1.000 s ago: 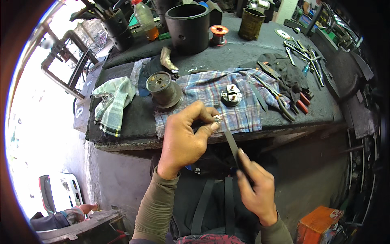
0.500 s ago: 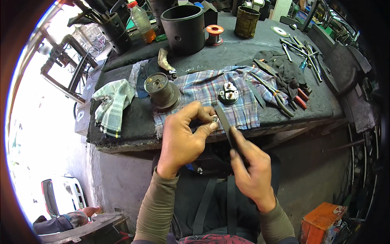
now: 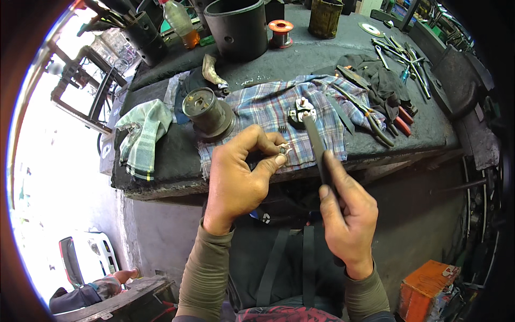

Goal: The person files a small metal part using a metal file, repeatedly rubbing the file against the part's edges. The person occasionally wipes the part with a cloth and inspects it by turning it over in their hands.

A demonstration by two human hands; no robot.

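Note:
My left hand (image 3: 236, 172) is closed in a pinch on a small metal part (image 3: 283, 151), mostly hidden by thumb and forefinger. My right hand (image 3: 350, 217) grips a flat dark file (image 3: 316, 144), its far end slanting up and away from me. That end overlaps the near edge of a round black cap with metal terminals (image 3: 302, 114); whether they touch I cannot tell. A small coil spring (image 3: 282, 129) lies just beyond my left fingertips. Cap and spring rest on a plaid cloth (image 3: 257, 102) at the bench's front.
A metal cylinder with a flange (image 3: 206, 114) stands left of the cap, beside a green checked rag (image 3: 144, 134). Pliers (image 3: 370, 115) and a dark rag (image 3: 378, 80) lie to the right. Behind are a black pot (image 3: 236, 29), solder spool (image 3: 280, 33) and rusty can (image 3: 325, 19).
The file has moved rightward, away from the small part in my left fingers, along with my right hand. My left hand keeps its pinch. The view has shifted slightly.

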